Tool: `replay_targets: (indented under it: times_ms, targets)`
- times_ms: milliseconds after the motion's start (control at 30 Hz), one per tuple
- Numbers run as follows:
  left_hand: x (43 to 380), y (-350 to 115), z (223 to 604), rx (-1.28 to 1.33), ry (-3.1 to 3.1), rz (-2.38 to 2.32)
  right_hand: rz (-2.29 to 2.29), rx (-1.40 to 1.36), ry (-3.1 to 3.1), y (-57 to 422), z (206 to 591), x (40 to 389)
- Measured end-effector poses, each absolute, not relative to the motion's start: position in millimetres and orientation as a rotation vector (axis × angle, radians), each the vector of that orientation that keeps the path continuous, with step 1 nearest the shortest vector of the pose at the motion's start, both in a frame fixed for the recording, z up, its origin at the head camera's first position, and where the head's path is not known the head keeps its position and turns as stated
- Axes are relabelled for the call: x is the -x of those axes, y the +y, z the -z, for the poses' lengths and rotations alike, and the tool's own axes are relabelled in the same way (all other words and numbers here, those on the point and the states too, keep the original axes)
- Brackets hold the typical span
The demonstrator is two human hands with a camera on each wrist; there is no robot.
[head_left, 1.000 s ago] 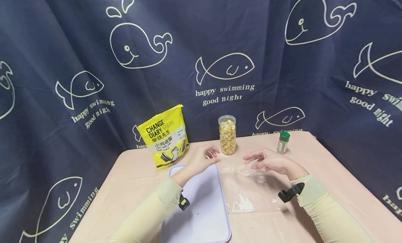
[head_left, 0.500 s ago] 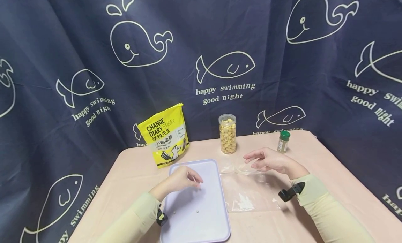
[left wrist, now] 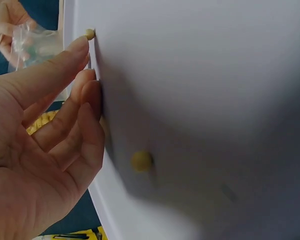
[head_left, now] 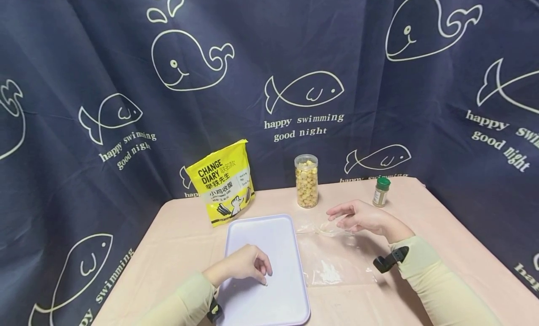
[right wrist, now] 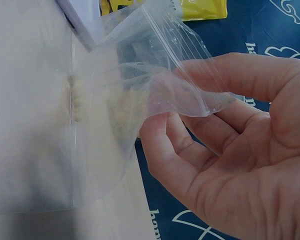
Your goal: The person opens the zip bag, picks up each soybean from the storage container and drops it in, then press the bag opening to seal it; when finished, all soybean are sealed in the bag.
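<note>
Over a pale lilac tray (head_left: pixel 282 237), my left hand (head_left: pixel 242 265) reaches down with its fingers bent. In the left wrist view a small yellow ball (left wrist: pixel 90 34) sits at the thumb's tip, close to the tray surface; whether it is pinched cannot be told. A second yellow ball (left wrist: pixel 141 161) lies on the tray below the curled fingers. My right hand (head_left: pixel 362 217) holds a clear zip bag (head_left: pixel 332 265) by its mouth. Close up, the right hand (right wrist: pixel 230 130) has thumb and fingers on the zip edge of the bag (right wrist: pixel 105 165), which stands partly open.
Behind the tray stands a yellow snack pouch (head_left: pixel 223 185). A clear jar of yellow puffed pieces (head_left: pixel 306 183) is at the back centre, and a green-capped spice bottle (head_left: pixel 381 192) to its right. A patterned blue curtain (head_left: pixel 236 115) hangs behind the pink tablecloth (head_left: pixel 181 242).
My left hand has moved from beside the bag's mouth back over the tray, then down to a small ball there. The right hand has stayed at the bag.
</note>
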State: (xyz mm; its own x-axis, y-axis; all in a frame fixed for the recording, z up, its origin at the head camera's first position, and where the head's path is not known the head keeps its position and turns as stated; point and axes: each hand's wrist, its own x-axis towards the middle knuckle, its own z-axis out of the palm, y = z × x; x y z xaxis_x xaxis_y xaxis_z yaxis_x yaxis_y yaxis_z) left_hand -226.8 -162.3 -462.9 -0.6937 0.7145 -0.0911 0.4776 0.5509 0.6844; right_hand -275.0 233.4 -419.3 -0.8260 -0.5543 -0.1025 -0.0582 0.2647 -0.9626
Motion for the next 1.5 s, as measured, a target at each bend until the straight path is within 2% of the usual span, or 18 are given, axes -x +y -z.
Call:
replay_targets:
  times_ms: [800, 1167, 1500]
  targets:
    - [211, -149, 461, -1.103, 2.406, -0.759, 1.611, 0.553, 2.102, 235, 421, 274]
    - [230, -139, 463, -1.053, 2.445, -1.088, 1.607, 0.55, 2.111, 234, 420, 273]
    - [258, -109, 431, -1.097, 2.625, -1.298, 1.603, 0.56, 2.116, 234, 418, 273]
